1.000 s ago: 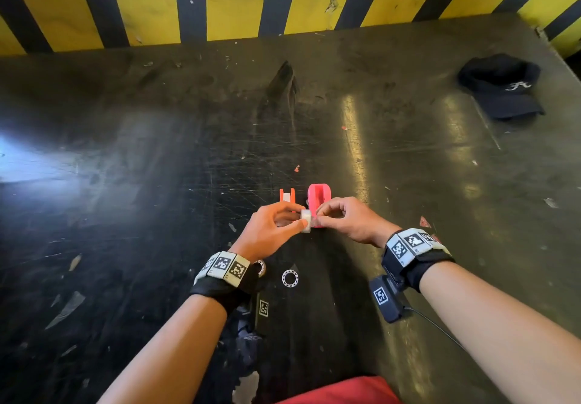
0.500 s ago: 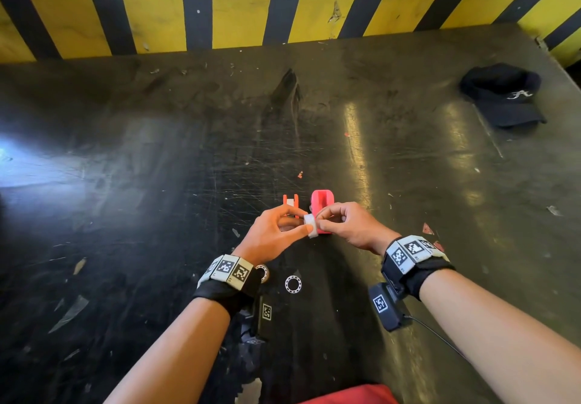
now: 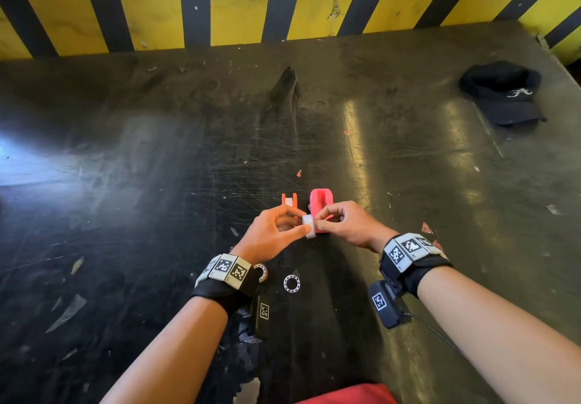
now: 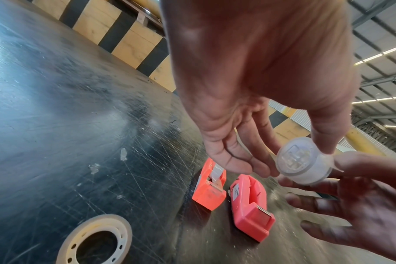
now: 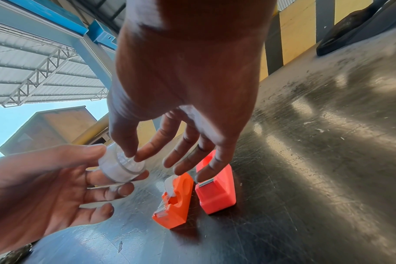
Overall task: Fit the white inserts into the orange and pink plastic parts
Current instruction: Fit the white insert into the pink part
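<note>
Both hands hold one small white round insert (image 3: 309, 226) (image 4: 305, 160) (image 5: 122, 167) just above the table. My left hand (image 3: 300, 223) pinches it between thumb and fingers. My right hand (image 3: 318, 219) pinches its clear end with thumb and index finger. Just beyond the hands, the orange part (image 3: 289, 200) (image 4: 209, 189) (image 5: 174, 201) stands on the table with a white piece in its slot. The pink part (image 3: 321, 202) (image 4: 251, 205) (image 5: 217, 187) stands right beside it with its slot open, partly hidden by my right fingers.
Two white rings (image 3: 291, 283) (image 3: 261, 273) lie on the scratched dark table (image 3: 157, 183) near my left wrist. A black cap (image 3: 503, 95) lies at the far right. A yellow-and-black striped wall (image 3: 239, 4) borders the far edge.
Both hands have stayed together on the white insert in front of the pink part. Only a slight shift of the view shows.
</note>
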{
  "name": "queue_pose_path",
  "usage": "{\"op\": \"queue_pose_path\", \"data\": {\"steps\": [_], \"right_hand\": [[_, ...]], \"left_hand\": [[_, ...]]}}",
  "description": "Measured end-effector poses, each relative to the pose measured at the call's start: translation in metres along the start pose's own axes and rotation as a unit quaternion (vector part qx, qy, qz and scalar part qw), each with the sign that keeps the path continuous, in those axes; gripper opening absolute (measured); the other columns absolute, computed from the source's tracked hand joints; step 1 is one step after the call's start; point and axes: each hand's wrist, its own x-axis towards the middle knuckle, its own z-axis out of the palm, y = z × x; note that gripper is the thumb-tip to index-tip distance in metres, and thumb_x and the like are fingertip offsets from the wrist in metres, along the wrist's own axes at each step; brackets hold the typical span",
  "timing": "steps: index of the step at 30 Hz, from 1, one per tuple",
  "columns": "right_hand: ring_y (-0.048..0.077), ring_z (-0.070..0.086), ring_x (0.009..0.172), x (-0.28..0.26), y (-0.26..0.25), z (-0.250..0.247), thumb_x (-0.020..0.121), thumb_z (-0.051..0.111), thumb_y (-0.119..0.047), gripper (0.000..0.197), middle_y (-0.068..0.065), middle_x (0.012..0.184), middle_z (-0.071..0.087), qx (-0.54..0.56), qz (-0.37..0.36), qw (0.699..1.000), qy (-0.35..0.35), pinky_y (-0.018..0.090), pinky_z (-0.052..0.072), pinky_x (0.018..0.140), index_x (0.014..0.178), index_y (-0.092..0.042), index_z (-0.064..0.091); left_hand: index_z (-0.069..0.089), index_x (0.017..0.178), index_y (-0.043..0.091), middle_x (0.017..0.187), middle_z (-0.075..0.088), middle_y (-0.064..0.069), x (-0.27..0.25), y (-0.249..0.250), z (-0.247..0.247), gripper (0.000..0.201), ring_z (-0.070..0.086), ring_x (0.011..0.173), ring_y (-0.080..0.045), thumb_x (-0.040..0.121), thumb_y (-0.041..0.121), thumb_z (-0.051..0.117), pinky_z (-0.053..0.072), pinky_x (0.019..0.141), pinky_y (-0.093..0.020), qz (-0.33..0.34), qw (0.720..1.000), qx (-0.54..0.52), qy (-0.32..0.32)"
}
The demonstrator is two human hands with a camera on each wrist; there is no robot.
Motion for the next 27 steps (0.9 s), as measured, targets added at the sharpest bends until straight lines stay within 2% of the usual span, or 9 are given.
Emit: {"op": "queue_pose_path", "data": {"steps": [4, 6, 9, 11, 14, 16, 21, 25, 27], "right_hand": [[0.015, 0.066, 0.091, 0.003, 0.003, 0.002, 0.089, 0.077, -0.024, 0.002, -0.005, 0.095, 0.074, 0.012, 0.008, 1.000, 0.019, 0.035, 0.053, 0.084, 0.091, -0.023, 0.078], [0.021, 0.067, 0.099, 0.009, 0.008, 0.000, 0.088, 0.074, -0.018, 0.012, -0.004, 0.102, 0.071, -0.020, 0.007, 0.998, 0.060, 0.039, 0.056, 0.090, 0.098, -0.024, 0.072], [0.024, 0.058, 0.120, 0.021, 0.014, -0.007, 0.078, 0.083, -0.028, 0.060, 0.000, 0.132, 0.056, -0.167, 0.003, 0.983, 0.072, 0.043, 0.050, 0.105, 0.131, -0.027, 0.055], [0.031, 0.040, 0.141, 0.029, 0.017, -0.011, 0.071, 0.090, -0.037, 0.103, 0.003, 0.156, 0.033, -0.267, 0.026, 0.963, 0.028, 0.048, 0.043, 0.113, 0.155, -0.031, 0.030], [0.037, 0.019, 0.153, 0.041, 0.022, -0.009, 0.065, 0.096, -0.040, 0.137, -0.007, 0.171, 0.003, -0.348, 0.062, 0.935, -0.030, 0.058, 0.034, 0.117, 0.164, -0.036, 0.001], [0.037, 0.019, 0.153, 0.048, 0.027, -0.005, 0.064, 0.097, -0.041, 0.141, -0.009, 0.172, 0.000, -0.374, 0.067, 0.925, -0.029, 0.060, 0.032, 0.117, 0.164, -0.037, -0.004], [0.029, 0.033, 0.145, 0.053, 0.035, -0.001, 0.064, 0.094, -0.043, 0.123, -0.005, 0.164, 0.028, -0.356, 0.024, 0.934, 0.022, 0.053, 0.035, 0.116, 0.159, -0.033, 0.016], [0.025, 0.039, 0.138, 0.043, 0.037, 0.002, 0.056, 0.093, -0.049, 0.122, -0.008, 0.155, 0.033, -0.307, -0.059, 0.949, 0.032, 0.049, 0.042, 0.111, 0.154, -0.034, 0.023], [0.024, 0.041, 0.136, 0.036, 0.035, 0.006, 0.053, 0.090, -0.051, 0.121, -0.009, 0.152, 0.034, -0.284, -0.097, 0.954, 0.029, 0.049, 0.044, 0.109, 0.154, -0.034, 0.026]], "left_hand": [[0.071, 0.116, 0.025, 0.111, 0.077, 0.007, 0.001, -0.002, 0.000, 0.031, 0.076, 0.101, -0.006, 0.087, 0.033, 0.081, 0.061, 0.098, -0.037, -0.001, 1.000, 0.004, 0.003], [0.071, 0.114, 0.026, 0.111, 0.077, 0.007, 0.002, -0.003, -0.001, 0.029, 0.076, 0.098, -0.007, 0.087, 0.033, 0.081, 0.061, 0.096, -0.037, -0.008, 1.000, 0.010, 0.006], [0.071, 0.112, 0.028, 0.107, 0.078, 0.006, 0.005, -0.005, -0.005, 0.027, 0.077, 0.095, -0.008, 0.087, 0.029, 0.081, 0.061, 0.096, -0.040, -0.013, 1.000, 0.001, 0.007], [0.071, 0.117, 0.027, 0.108, 0.077, 0.005, 0.008, -0.004, -0.010, 0.030, 0.077, 0.098, -0.010, 0.088, 0.026, 0.080, 0.061, 0.098, -0.040, -0.011, 1.000, 0.001, -0.001], [0.071, 0.113, 0.036, 0.109, 0.076, 0.007, 0.013, 0.001, -0.017, 0.028, 0.076, 0.101, -0.010, 0.090, 0.022, 0.078, 0.060, 0.099, -0.035, -0.004, 1.000, 0.008, -0.015], [0.070, 0.107, 0.040, 0.109, 0.076, 0.007, 0.017, 0.003, -0.022, 0.029, 0.076, 0.101, -0.009, 0.089, 0.020, 0.079, 0.060, 0.098, -0.035, 0.002, 1.000, 0.007, -0.019], [0.073, 0.115, 0.032, 0.109, 0.077, 0.009, 0.027, 0.005, -0.029, 0.030, 0.075, 0.100, -0.001, 0.088, 0.021, 0.080, 0.060, 0.098, -0.033, -0.001, 1.000, 0.022, -0.019], [0.073, 0.120, 0.033, 0.114, 0.074, 0.016, 0.032, 0.011, -0.029, 0.032, 0.072, 0.097, 0.001, 0.088, 0.028, 0.078, 0.060, 0.089, -0.028, 0.037, 0.997, 0.072, -0.020], [0.074, 0.118, 0.032, 0.105, 0.073, 0.019, 0.034, 0.015, -0.027, 0.030, 0.069, 0.092, 0.003, 0.089, 0.027, 0.078, 0.057, 0.081, -0.021, 0.048, 0.996, 0.077, -0.017]]}}
